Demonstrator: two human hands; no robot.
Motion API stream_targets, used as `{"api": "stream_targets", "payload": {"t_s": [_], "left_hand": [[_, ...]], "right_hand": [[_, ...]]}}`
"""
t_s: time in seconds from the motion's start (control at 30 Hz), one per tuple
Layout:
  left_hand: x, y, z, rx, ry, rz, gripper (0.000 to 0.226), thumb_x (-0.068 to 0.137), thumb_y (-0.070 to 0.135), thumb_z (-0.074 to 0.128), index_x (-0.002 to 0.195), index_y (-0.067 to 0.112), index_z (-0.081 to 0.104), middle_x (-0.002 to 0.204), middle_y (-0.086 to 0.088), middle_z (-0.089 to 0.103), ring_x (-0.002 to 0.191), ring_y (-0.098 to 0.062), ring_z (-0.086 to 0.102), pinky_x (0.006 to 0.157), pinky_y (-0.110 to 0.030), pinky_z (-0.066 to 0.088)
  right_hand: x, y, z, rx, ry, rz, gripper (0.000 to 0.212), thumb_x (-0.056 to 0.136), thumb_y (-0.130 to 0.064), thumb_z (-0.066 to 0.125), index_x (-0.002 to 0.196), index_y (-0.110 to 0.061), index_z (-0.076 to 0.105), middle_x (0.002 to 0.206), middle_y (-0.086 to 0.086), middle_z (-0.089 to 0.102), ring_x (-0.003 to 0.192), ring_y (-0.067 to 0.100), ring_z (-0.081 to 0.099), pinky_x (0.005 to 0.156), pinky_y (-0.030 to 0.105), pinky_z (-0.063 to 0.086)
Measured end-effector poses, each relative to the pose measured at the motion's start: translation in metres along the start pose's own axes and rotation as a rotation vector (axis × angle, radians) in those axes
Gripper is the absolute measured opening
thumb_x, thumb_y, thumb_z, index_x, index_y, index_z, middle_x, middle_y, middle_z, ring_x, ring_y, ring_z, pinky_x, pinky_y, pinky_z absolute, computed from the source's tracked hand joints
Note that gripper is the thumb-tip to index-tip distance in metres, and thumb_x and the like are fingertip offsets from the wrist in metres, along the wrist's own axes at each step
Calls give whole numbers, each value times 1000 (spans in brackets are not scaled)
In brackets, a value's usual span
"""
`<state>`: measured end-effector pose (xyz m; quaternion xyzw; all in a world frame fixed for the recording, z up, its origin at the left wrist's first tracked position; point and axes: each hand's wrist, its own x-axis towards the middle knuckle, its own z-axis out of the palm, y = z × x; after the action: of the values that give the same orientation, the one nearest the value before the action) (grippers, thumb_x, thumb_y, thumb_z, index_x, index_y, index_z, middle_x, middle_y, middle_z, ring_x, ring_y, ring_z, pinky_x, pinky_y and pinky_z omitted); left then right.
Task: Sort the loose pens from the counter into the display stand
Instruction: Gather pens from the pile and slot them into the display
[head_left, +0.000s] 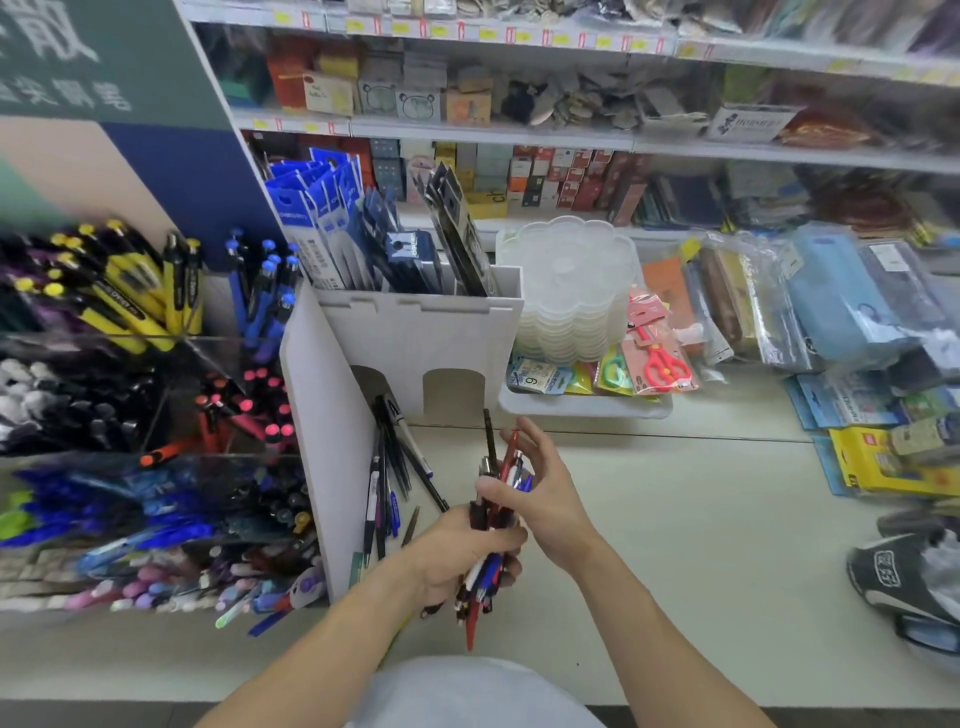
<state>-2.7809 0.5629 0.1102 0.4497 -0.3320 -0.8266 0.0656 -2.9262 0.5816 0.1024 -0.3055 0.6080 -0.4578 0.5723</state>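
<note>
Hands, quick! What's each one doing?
Left hand: grips a bunch of pens.
Right hand: pinches one red pen in the bunch.

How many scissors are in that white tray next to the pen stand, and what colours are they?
Red scissors: 1
Green scissors: 1
Total: 2, each in its own packet, in the white tray.

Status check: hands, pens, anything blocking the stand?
Left hand grips a bundle of pens. Right hand pinches at its top. More loose pens lie on the counter beside the display stand. Nothing blocking.
</note>
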Motion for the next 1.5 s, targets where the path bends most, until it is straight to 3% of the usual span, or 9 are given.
{"api": "stream_targets", "payload": {"t_s": [0.27, 0.4, 0.5, 0.7, 0.97, 1.13, 1.23, 1.4, 1.5], "left_hand": [[-7, -38, -6, -45, -30, -105, 20, 83, 0, 74, 97, 1, 59, 78, -15, 63, 74, -30, 64, 79, -44, 55], [-8, -55, -9, -49, -14, -149, 25, 78, 4, 80, 96, 2, 63, 77, -18, 64, 73, -31, 63, 81, -43, 54], [-7, -60, -7, -7, 4, -156, 26, 72, 6, 83, 90, 2, 64, 73, -17, 62, 70, -30, 61, 76, -41, 52], [-5, -60, -3, 73, 73, -123, 26, 76, 8, 77, 94, 2, 59, 68, -15, 58, 60, -26, 57, 60, -35, 50], [-4, -63, -9, 55, 109, -111, 15, 91, 10, 69, 89, 2, 57, 67, -12, 62, 57, -24, 60, 57, -33, 51], [-3, -57, -11, -201, 210, -65, 26, 93, 25, 69, 94, 0, 59, 72, -13, 61, 58, -23, 60, 55, -33, 53], [-1, -55, -10, -247, 227, -34, 47, 92, 35, 68, 111, -7, 62, 88, -27, 65, 73, -30, 65, 67, -42, 56], [-1, -63, -6, -222, 307, 9, 51, 76, 33, 80, 107, -6, 66, 91, -24, 69, 84, -33, 67, 79, -44, 56], [-1, -67, -8, -228, 290, 0, 45, 83, 29, 77, 103, -10, 65, 84, -29, 66, 72, -33, 63, 72, -44, 54]], "right_hand": [[-9, 25, 9, 126, 53, 72, 46, 85, -2, 79, 125, -16, 59, 113, 12, 70, 95, 38, 74, 88, 52, 60], [-16, 37, 17, 232, 126, 146, 26, 98, -18, 64, 113, -2, 51, 83, 14, 60, 71, 30, 70, 70, 49, 60], [-21, 43, 21, 208, 156, 139, 17, 104, -12, 53, 119, -4, 48, 90, 15, 55, 65, 22, 67, 62, 39, 61], [-18, 44, 17, 258, 260, 169, 31, 96, 4, 63, 124, -6, 57, 113, 16, 65, 75, 27, 76, 67, 34, 62], [-4, 30, -25, 347, 425, 133, 38, 85, 8, 74, 117, -10, 64, 106, 13, 68, 89, 24, 69, 79, 36, 60], [-32, 35, -20, 184, 211, 219, 24, 85, 7, 73, 106, -4, 70, 93, 13, 67, 74, 19, 67, 68, 32, 58], [-59, 47, -6, 5, 60, 268, 21, 80, 5, 78, 99, -4, 73, 88, 11, 69, 72, 21, 69, 67, 35, 60], [-72, 55, 7, -363, -118, 217, 15, 73, -22, 81, 87, -19, 74, 78, -3, 75, 65, 11, 64, 73, 32, 57], [-62, 48, -2, -415, 38, 77, 11, 82, -23, 81, 90, -25, 74, 84, -3, 75, 76, 8, 67, 73, 25, 55]]}}
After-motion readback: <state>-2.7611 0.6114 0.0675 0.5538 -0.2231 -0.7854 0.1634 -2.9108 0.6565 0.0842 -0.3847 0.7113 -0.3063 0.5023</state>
